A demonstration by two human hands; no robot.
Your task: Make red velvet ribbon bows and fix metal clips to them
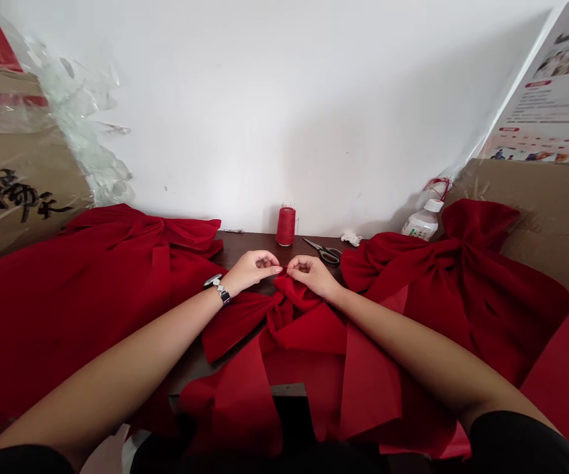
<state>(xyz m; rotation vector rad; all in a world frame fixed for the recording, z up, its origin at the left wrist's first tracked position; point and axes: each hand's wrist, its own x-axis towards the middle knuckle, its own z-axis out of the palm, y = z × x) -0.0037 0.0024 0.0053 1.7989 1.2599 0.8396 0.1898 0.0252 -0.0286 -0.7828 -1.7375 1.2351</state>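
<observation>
Above a red fabric bow, the fingertips of both hands meet almost tip to tip. My left hand, wearing a watch on its wrist, pinches what looks like a thin red thread. The other side of that short stretch is pinched by my right hand, just over the bow's knotted middle. Any needle in the fingers is too small to make out. Behind the hands stands a spool of red thread with several pins or needles on top. Dark-handled scissors lie open just beyond my right hand.
Large red bows lie at the left and right. A white-capped bottle stands at the back right, near a crumpled white scrap. Cardboard boxes flank the dark table, and a white wall closes off the back.
</observation>
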